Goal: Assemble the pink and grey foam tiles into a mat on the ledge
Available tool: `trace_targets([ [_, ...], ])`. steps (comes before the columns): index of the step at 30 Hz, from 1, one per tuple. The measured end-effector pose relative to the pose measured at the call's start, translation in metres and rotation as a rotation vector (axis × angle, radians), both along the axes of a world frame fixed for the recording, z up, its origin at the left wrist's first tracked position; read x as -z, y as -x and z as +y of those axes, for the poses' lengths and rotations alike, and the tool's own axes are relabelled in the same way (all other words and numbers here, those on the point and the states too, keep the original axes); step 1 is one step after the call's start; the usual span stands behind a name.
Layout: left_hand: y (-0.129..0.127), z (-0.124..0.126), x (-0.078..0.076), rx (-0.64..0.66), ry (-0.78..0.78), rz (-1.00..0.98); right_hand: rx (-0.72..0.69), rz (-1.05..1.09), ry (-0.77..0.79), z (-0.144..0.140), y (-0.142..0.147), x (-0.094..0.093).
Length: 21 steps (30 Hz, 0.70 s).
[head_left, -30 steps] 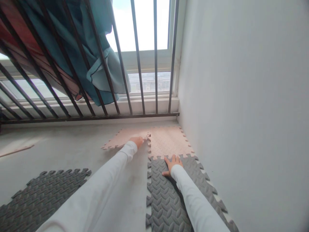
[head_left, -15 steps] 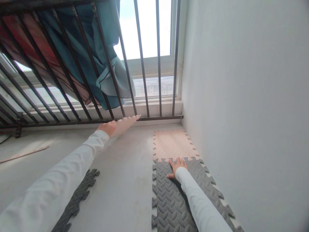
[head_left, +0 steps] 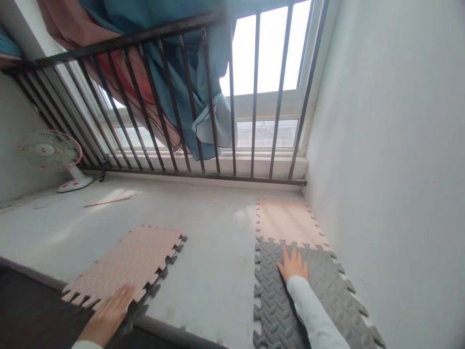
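Note:
My left hand (head_left: 111, 315) rests with its fingers stretched out over the near edge of a pink foam tile (head_left: 134, 257). Its thumb is hidden. That tile lies on top of a dark grey foam tile (head_left: 162, 278), whose jagged edge shows along the right side. On the right, my right hand (head_left: 295, 265) lies with spread fingers on the grey foam mat (head_left: 271, 291), just short of the seam where it joins another pink foam tile (head_left: 290, 220). Nothing is held in the right hand.
A black metal railing (head_left: 203, 177) runs before the window, with blue and red curtains (head_left: 156, 97) behind it. A white wall (head_left: 381, 169) borders the right mats. At far left stands a fan (head_left: 74, 179); a thin strip (head_left: 108, 201) lies on the floor (head_left: 203, 271), which drops at its near edge.
My left hand has come down and nearer with the pink tile, which was raised and now lies over the grey one. The view has swung left. My right hand stays on the mat.

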<state>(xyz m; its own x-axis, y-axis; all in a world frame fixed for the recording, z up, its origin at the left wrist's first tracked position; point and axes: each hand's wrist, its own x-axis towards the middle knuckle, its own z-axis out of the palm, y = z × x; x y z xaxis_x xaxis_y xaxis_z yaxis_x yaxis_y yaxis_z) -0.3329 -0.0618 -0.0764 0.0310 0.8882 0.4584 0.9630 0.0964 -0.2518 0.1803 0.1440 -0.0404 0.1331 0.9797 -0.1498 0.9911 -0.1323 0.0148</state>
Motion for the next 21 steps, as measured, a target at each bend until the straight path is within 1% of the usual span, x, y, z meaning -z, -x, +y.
trace_targets([
  [1, 0.006, -0.01, 0.012, 0.01, 0.011, 0.015, 0.003, 0.007, -0.015, -0.006, 0.004, 0.0],
  [2, 0.011, -0.018, 0.02, 0.025, 0.015, 0.028, 0.003, 0.021, -0.015, -0.013, 0.008, -0.001],
  [3, 0.015, -0.023, 0.025, 0.04, 0.018, 0.035, 0.005, 0.04, -0.006, -0.019, 0.011, -0.004],
  [5, 0.018, -0.026, 0.027, 0.044, 0.036, 0.015, 0.02, 0.093, 0.032, -0.032, 0.017, -0.013],
  [7, 0.013, -0.023, 0.023, 0.023, 0.074, -0.001, 0.05, 0.159, 0.089, -0.046, 0.023, -0.023],
  [10, -0.011, -0.016, 0.012, -0.065, 0.162, -0.028, 0.058, 0.24, 0.149, -0.068, 0.032, -0.03],
  [13, -0.04, -0.011, -0.004, -0.173, 0.286, -0.092, 0.024, 0.265, 0.161, -0.093, 0.039, -0.025],
  [15, -0.054, -0.007, -0.017, -0.236, 0.379, -0.135, 0.006, 0.249, 0.168, -0.11, 0.041, -0.02],
  [17, -0.063, -0.005, -0.031, -0.285, 0.482, -0.171, 0.005, 0.215, 0.153, -0.126, 0.04, -0.017],
  [19, -0.069, -0.004, -0.043, -0.314, 0.576, -0.21, 0.014, 0.184, 0.109, -0.138, 0.039, -0.019],
  [21, -0.074, -0.006, -0.053, -0.338, 0.617, -0.251, 0.019, 0.17, 0.073, -0.148, 0.037, -0.025],
])
